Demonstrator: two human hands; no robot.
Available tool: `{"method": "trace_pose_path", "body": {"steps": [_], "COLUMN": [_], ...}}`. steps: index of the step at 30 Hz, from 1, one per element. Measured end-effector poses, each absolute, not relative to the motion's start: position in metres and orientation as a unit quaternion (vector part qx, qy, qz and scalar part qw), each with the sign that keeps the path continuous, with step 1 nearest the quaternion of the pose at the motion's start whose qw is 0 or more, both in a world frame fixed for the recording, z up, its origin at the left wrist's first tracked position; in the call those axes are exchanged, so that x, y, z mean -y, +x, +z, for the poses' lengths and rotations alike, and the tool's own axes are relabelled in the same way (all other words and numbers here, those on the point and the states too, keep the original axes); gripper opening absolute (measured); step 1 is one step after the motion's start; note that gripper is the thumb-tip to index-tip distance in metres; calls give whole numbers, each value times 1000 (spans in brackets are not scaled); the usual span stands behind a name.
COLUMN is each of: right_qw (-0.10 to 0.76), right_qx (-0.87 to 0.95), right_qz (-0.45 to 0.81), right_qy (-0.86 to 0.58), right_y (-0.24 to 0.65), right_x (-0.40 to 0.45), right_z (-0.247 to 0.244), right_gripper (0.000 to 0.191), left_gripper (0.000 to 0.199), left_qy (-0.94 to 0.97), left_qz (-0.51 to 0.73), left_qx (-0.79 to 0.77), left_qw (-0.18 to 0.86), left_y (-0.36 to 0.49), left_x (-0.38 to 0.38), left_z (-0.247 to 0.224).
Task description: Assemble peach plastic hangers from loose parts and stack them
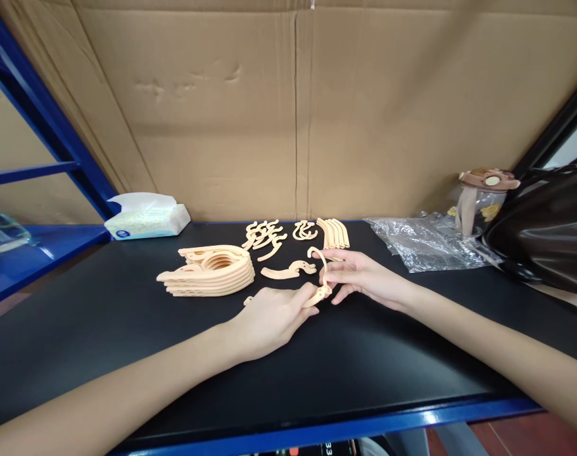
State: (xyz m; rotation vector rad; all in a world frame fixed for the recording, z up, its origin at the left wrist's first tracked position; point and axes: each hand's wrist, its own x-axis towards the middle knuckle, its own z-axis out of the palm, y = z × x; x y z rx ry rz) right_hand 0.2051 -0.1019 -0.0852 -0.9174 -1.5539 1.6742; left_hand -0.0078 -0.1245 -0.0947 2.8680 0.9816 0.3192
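My left hand (276, 316) is closed round a cream plastic hanger arm (315, 299), most of which lies hidden under the fingers. With thumb and fingers pinched, my right hand (364, 278) grips a curved cream hanger hook (323, 261) that stands up from the arm's end. Hook and arm meet between the two hands; whether they are locked together I cannot tell. Just behind them a loose curved hanger arm (288, 272) rests on the black table. To the left is a neat stack of folded hangers (212, 278).
Farther back lie a pile of small curved pieces (262, 234), several loose hooks (304, 230) and a row of arms (334, 233). A tissue pack (148, 218) stands back left. At right are crumpled clear plastic (425, 244), a bottle (482, 202) and a dark bag (545, 234).
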Motion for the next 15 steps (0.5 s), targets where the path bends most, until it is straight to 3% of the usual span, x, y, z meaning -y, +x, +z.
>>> {"method": "trace_pose_path", "body": {"steps": [15], "right_qw": [401], "right_qx": [627], "right_qz": [549], "right_qy": [-381], "right_y": [199], "right_x": [104], "right_z": [-90], "right_gripper": [50], "left_gripper": [18], "left_qy": [933], "left_qz": [84], "left_qx": [-351], "left_qw": [-6], "left_y": [-5], "left_x": [126], "left_z": [-94]}}
